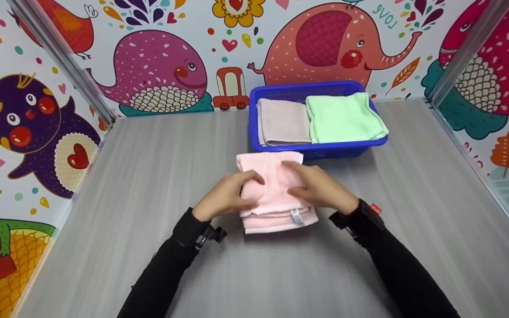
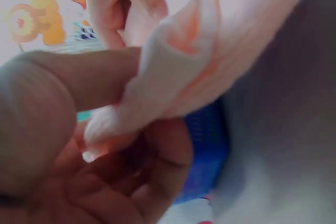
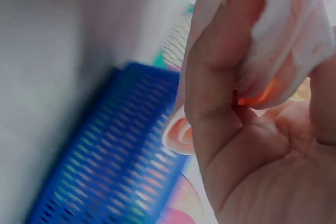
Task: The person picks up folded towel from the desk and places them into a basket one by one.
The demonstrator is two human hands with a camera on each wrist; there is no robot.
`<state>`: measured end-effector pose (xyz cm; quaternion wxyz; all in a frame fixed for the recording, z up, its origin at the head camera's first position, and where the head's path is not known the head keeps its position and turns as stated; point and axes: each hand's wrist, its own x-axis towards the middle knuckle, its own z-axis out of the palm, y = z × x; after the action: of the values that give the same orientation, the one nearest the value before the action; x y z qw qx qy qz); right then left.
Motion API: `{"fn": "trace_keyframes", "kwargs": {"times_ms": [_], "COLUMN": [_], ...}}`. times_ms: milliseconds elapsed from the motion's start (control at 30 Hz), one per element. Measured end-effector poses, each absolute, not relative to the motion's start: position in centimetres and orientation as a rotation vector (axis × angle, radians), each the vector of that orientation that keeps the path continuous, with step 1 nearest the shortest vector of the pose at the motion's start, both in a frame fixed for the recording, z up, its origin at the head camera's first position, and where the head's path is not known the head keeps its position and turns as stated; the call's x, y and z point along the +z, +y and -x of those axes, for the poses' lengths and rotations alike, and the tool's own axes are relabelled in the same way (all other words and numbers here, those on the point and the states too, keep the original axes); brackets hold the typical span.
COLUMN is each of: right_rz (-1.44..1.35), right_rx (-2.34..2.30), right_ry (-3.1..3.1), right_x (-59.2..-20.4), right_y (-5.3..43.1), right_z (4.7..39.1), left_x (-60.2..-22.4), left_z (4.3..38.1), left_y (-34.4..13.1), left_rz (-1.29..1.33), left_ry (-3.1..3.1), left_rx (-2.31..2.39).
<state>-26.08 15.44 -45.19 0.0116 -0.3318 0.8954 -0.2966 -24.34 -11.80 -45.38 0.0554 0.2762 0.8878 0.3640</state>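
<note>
A folded pink towel with a small white label at its near right corner is held in front of the basket. My left hand grips its left side; in the left wrist view the thumb lies on one face of the towel and curled fingers are behind it. On the opposite side, my right hand pinches the towel's right edge. The right wrist view shows bent fingers against the soft layers of the towel. The palms stand apart from the cloth.
Just beyond the towel stands a blue plastic basket with slotted sides. Inside it, a folded greyish-pink towel sits left of a folded light green towel. The grey tabletop is bordered by cartoon-printed walls.
</note>
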Motion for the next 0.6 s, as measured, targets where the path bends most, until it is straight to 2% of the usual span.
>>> {"fn": "trace_keyframes", "kwargs": {"times_ms": [133,333,600], "right_rz": [1.079,0.996,0.833], "right_rx": [-1.056,-1.165,-1.407], "right_ry": [2.812,2.866,3.090], "right_x": [-43.3,-40.4,-37.2], "right_y": [17.1,20.0,23.0], "right_z": [26.5,27.3,31.2], "left_x": [-43.7,-41.3,-39.8], "left_z": [24.7,26.5,31.7], "left_y": [-11.0,-9.1,-3.4], "left_rz": [-0.907,-0.992,-0.967], "left_ry": [2.702,2.632,2.753], "left_rx": [1.189,1.304,1.477]}}
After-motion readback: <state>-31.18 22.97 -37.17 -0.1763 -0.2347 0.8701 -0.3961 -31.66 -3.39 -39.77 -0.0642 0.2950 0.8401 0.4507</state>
